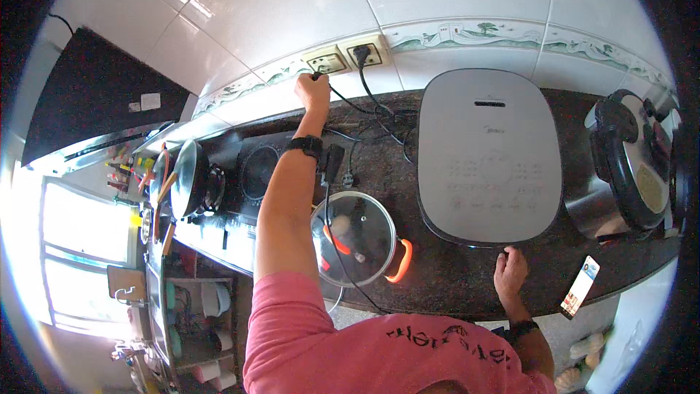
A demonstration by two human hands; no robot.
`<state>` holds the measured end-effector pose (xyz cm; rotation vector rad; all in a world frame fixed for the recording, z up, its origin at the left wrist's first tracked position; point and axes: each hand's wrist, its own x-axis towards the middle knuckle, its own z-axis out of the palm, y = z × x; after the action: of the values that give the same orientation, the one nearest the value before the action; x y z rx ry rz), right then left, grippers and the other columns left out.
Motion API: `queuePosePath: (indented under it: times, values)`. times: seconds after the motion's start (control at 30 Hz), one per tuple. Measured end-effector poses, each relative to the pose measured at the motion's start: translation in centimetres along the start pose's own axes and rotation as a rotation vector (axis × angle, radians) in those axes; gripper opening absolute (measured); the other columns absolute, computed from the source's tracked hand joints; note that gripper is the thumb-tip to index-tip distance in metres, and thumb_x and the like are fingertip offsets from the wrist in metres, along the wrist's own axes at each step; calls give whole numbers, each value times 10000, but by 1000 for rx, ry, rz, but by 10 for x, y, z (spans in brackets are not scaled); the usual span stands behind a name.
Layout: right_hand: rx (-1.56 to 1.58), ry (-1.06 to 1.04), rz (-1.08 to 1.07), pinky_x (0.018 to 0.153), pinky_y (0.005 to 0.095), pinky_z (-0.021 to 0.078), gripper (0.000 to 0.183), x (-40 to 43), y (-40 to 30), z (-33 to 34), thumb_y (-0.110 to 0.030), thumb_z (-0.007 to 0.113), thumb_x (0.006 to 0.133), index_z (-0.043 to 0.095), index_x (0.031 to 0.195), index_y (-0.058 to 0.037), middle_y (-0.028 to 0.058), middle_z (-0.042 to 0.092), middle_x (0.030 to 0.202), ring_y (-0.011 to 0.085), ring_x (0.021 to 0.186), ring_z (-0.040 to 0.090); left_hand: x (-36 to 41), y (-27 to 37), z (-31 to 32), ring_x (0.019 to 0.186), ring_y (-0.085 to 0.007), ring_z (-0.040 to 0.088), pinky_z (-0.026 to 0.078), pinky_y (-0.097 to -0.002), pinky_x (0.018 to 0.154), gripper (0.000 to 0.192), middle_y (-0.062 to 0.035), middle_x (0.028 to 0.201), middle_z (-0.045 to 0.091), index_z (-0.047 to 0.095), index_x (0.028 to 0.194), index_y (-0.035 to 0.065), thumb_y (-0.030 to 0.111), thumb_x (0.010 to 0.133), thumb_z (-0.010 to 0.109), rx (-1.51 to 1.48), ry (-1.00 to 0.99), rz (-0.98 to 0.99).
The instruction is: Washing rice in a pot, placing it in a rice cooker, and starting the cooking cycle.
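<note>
My left hand (313,90) reaches up to the left wall socket (326,61), its fingers closed on a black power plug (316,75) at the socket's lower edge. Whether the plug is seated cannot be told. A second black plug (361,54) sits in the right wall socket (373,53), its cable hanging to the counter. My right hand (510,272) rests at the counter's front, fingers partly curled near the front edge of a grey rice cooker (490,153), apparently holding nothing. A glass-lidded pot (355,238) with orange handles stands below my left arm.
Cables and a loose plug (348,178) lie on the dark counter (383,298). An induction cooktop (260,172) and pans (188,179) are at left. A pressure cooker (629,164) stands at right, with a phone (580,287) near the front edge. A range hood (98,93) hangs upper left.
</note>
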<state>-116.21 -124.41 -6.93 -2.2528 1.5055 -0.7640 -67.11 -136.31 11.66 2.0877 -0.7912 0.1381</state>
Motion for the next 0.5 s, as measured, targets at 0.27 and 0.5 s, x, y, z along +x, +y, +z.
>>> queuePosePath:
  times: [0.27,0.5]
  values:
    - [13,7,-28,603,397,356,156,0,4,2,-139,495,737,454,838,-27,132,481,739,303,694,472,2,-7,6,657,-373,514,397,-403,617,217,-240,648,519,498,635,-74,130,621,573,27,-9,125]
    - [26,29,-6,579,414,348,151,-2,3,3,-146,489,741,441,800,-15,145,472,732,325,674,464,0,1,7,734,-378,512,388,-412,655,246,-251,722,523,500,695,-84,136,640,594,180,-59,102]
